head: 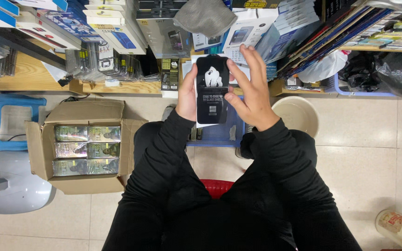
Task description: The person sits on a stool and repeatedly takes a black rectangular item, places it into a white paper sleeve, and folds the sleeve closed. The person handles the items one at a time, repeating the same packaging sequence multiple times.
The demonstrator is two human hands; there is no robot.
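Observation:
I hold a flat black package (212,90) with a white animal picture upright in front of me. My left hand (187,95) grips its left edge from behind. My right hand (252,90) touches its right edge with the thumb, the fingers spread upward. Both arms wear black sleeves. Below the package sits a blue basket (219,135) between my knees.
An open cardboard box (82,146) of shiny flat packs stands at my left. A blue plastic stool (5,118) and a white stool base (15,183) are further left. A beige bowl (298,114) lies at right. Shelves of boxed goods (117,32) fill the top. A red stool (217,187) is under me.

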